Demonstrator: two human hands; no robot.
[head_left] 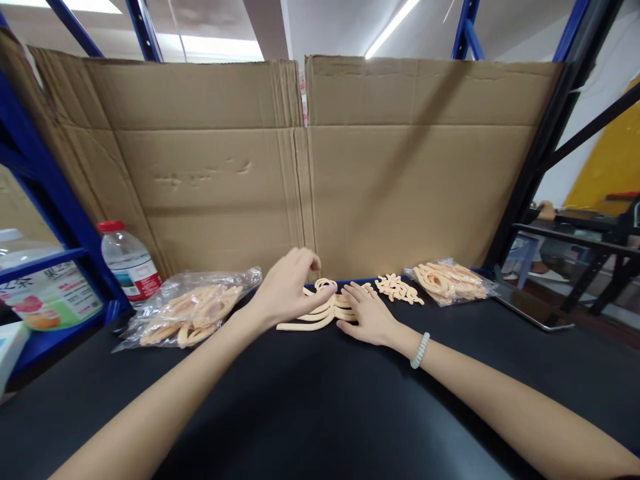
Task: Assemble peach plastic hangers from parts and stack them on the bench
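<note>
Cardboard wall [310, 167] screened back of black table [320, 413], keeping parts from sliding off. Bagged pieces [187, 313] lay left, for reach. Left hand [287, 287] hovered, fingers loosely apart, over peach rubber strips [320, 308]. Right hand [367, 315] pressed flat, open, on them, steadying pile.

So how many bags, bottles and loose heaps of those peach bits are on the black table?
Clear plastic bags of peach pieces: 2
Loose heaps of peach rubbery pieces: 2
Clear plastic water bottle, red cap: 1
Total: 5
</note>
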